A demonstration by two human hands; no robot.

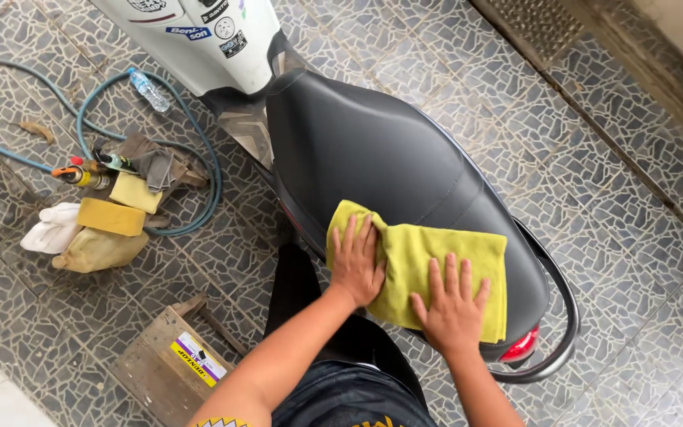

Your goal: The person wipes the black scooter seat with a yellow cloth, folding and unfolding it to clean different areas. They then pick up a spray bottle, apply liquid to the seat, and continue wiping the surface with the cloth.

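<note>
Clearly soft and light, the yellow microfibre cloth [420, 273] lies spread over the rear half of the black scooter seat [373, 150], rumpled at its left edge and flatter toward the right. It looks limp and easy to bunch — likely to slide on the smooth seat skin unless pressed down, so flat palms seem a better hold than a pinch. The left hand [356, 261] rests open on the cloth's crumpled left part, fingers spread and pointing up the seat; the right hand [454, 304] lies flat on the lower middle, fingers likewise splayed. Neither hand grasps anything — both simply press the cloth to the seat.

Counting: one cloth under the hands, one seat, one red tail light [520, 348] showing below the seat's end, one curved grab rail [563, 316] around the back. On the tiled floor [610, 198] to the left lie two yellow sponge blocks [112, 216], one white rag [53, 228], one tan bundle [98, 251], one grey rag [154, 164], two small spray cans [81, 175], one clear water bottle [149, 89] and one blue-green hose [199, 182] in loops. One wooden stool [169, 364] stands nearer the person's legs.
</note>
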